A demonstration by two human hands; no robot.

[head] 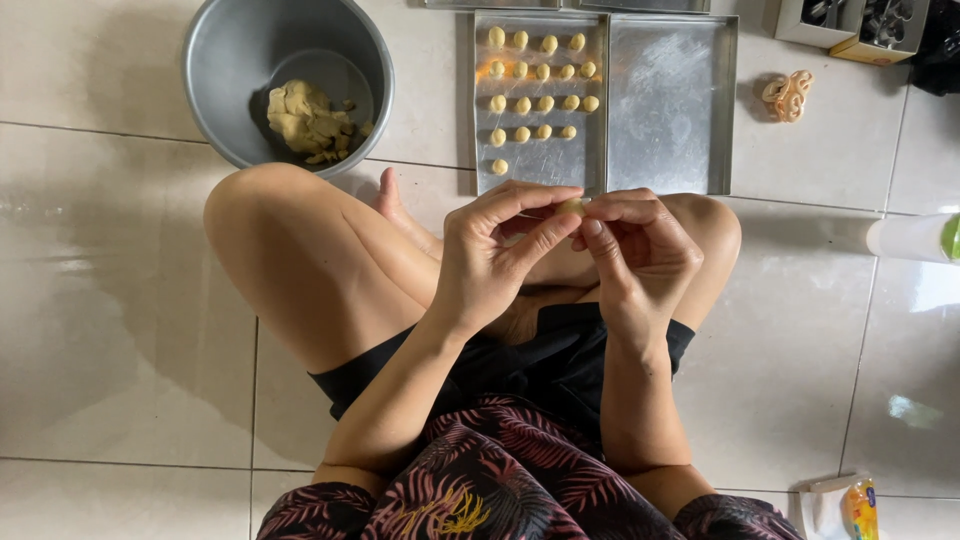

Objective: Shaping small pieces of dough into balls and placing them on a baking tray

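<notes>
1. Underneath everything, the tiled floor (120,300) carries the things; the person sits cross-legged on it.
2. A grey metal bowl (230,60) stands toward the floor's far left, with a lump of pale dough (305,122) in its bottom.
3. Two flat metal trays lie side by side at the far edge: the left tray (540,165) bears rows of small dough pieces (543,72), while the right tray (665,100) is bare.
4. The left hand (490,255) and right hand (640,250) meet above the knees, just short of the trays' near edge.
5. A small dough ball (573,206) sits between both sets of fingertips, pinched by the closed fingers (545,195) of each hand; both hands are equally near, and the ball is too round to show a long axis.
</notes>
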